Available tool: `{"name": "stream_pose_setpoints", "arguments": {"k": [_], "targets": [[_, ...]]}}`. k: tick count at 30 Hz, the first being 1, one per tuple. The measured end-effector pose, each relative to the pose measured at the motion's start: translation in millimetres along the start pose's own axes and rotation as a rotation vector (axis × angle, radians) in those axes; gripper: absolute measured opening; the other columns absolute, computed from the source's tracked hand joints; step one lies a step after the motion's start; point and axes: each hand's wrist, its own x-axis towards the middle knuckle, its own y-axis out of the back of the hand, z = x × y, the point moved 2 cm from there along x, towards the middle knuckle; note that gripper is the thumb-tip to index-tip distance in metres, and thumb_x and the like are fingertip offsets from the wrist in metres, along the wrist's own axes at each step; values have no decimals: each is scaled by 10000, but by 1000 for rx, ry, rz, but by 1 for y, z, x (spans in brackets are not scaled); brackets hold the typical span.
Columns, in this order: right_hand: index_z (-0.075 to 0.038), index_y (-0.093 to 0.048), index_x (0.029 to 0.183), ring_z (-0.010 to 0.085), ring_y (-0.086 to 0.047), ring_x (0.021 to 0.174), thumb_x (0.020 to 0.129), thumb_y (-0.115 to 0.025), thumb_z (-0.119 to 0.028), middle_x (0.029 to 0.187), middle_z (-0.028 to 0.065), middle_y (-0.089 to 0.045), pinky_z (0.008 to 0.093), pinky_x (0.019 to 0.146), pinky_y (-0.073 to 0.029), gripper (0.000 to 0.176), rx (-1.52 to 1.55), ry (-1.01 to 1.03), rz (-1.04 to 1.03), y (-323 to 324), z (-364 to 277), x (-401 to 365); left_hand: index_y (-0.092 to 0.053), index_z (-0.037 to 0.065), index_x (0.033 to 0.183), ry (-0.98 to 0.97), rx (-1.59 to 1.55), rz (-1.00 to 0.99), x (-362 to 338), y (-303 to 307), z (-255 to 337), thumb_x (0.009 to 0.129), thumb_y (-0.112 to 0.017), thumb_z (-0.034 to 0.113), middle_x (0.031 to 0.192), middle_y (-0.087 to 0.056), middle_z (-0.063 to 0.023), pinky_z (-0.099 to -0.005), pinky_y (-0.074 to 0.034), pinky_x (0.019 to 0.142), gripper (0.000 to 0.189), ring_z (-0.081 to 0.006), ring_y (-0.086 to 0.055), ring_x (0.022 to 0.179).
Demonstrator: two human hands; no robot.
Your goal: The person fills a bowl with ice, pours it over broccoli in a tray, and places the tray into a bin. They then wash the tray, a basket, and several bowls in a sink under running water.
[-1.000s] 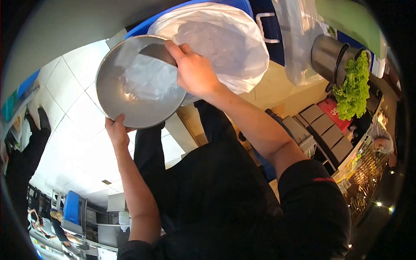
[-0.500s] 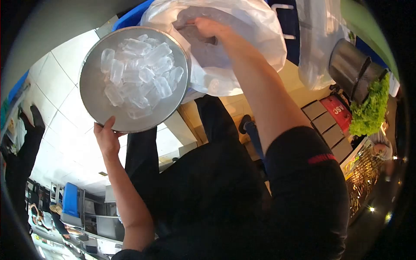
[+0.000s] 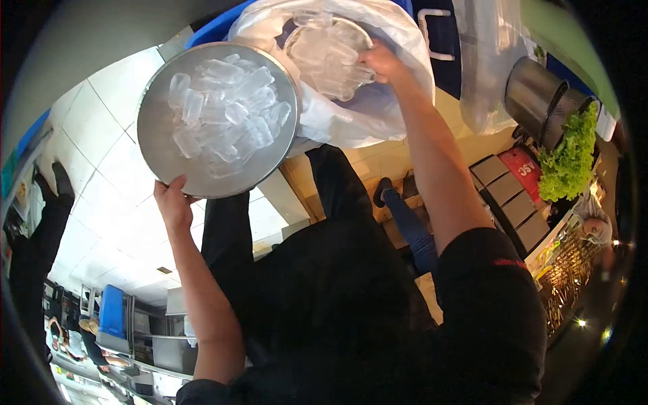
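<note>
My left hand (image 3: 174, 206) grips the near rim of a wide metal bowl (image 3: 156, 135), its thumb on the inside. Clear ice pieces (image 3: 229, 111) are heaped in that bowl. To its right, my right hand (image 3: 385, 62) is closed on the right edge of a smaller round metal bowl (image 3: 365, 35), which is full of ice (image 3: 327, 57). This smaller bowl is at the mouth of a white plastic sack (image 3: 385, 111) lining a blue bin (image 3: 216, 21). The sack's lower inside is hidden.
Stacked metal pots (image 3: 533, 91) and green lettuce (image 3: 570, 158) stand on the right, near a red box (image 3: 521, 172). White floor tiles (image 3: 101, 162) stretch out on the left. Other people's legs (image 3: 408, 219) show below the bin and at the far left.
My right hand has come up from inside the sack and moved right, bringing the smaller bowl full of ice into view. The wide bowl has shifted slightly right in view.
</note>
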Motion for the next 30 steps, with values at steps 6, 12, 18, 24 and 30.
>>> {"name": "stream_pose_setpoints", "arguments": {"k": [6, 12, 18, 24, 30], "targets": [[2, -514, 1216, 195, -645, 884, 770, -610, 10, 1029, 97, -642, 350, 739, -552, 456, 145, 251, -32, 20, -27, -34, -438, -38, 1111, -4, 2, -43, 1, -2, 1, 794, -495, -13, 1017, -568, -176, -407, -600, 507, 323, -288, -646, 775], [17, -530, 1222, 152, -631, 871, 762, -593, -5, 1000, 103, -651, 287, 744, -519, 465, -261, 352, -58, -37, -77, -91, -437, -30, 1132, -2, -74, -104, -3, -8, 6, 776, -472, -42, 1011, -575, -163, -396, -601, 493, 358, -281, -651, 786], [-62, -453, 1307, 394, -587, 1016, 716, -530, 60, 1118, 236, -583, 435, 871, -478, 609, -692, 649, 275, -144, -99, -171, -438, -25, 1138, 4, -61, -116, -2, -14, 3, 773, -460, -51, 1032, -564, -166, -380, -597, 482, 367, -276, -648, 801], [-76, -424, 1298, 457, -615, 819, 714, -592, -40, 1037, 259, -559, 530, 755, -486, 609, -901, 800, 706, -58, -71, -138, -448, -2, 1137, 35, -46, -98, 8, -5, -9, 775, -482, -42, 1040, -562, -164, -414, -598, 522, 366, -289, -639, 827], [-8, -559, 1156, 381, -587, 984, 723, -591, -156, 1068, 258, -599, 448, 845, -456, 459, -799, 519, 206, -113, -55, -78, -383, 85, 1248, -100, -10, -44, 21, -11, -22, 772, -538, 1, 1063, -566, -156, -401, -574, 462, 508, -301, -637, 849]]}}
